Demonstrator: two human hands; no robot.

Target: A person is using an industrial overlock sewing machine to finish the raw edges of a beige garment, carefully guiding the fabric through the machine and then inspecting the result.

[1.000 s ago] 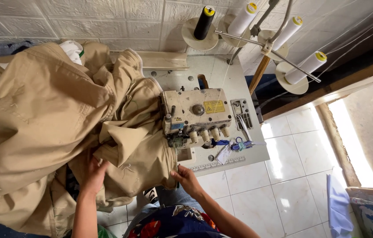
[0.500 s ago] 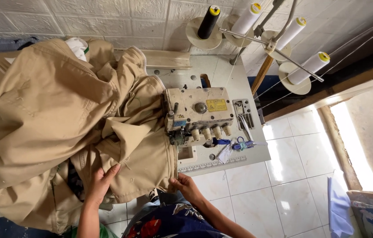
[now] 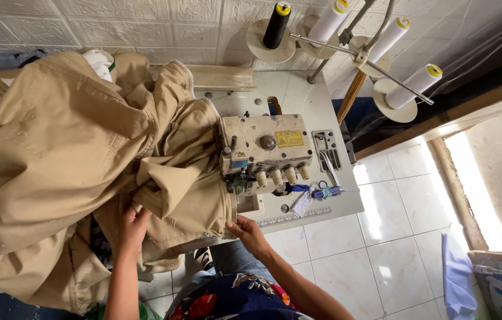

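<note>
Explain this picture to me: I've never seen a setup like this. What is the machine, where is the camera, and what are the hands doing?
The camera sits on the person's head, looking straight down. The cream box is a sewing machine on a pale table, fed by thread cones on a stand behind it. A big heap of tan fabric covers the table's left side. The left hand presses into the fabric's folds; the right hand grips its edge near the table's front. Small blue scissors lie beside the machine.

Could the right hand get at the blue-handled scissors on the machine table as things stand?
Probably yes. The right hand grips the khaki fabric edge at the table's front, and the scissors lie uncovered just beyond it, past a bare strip of tabletop. It would first have to release the fabric.
</note>
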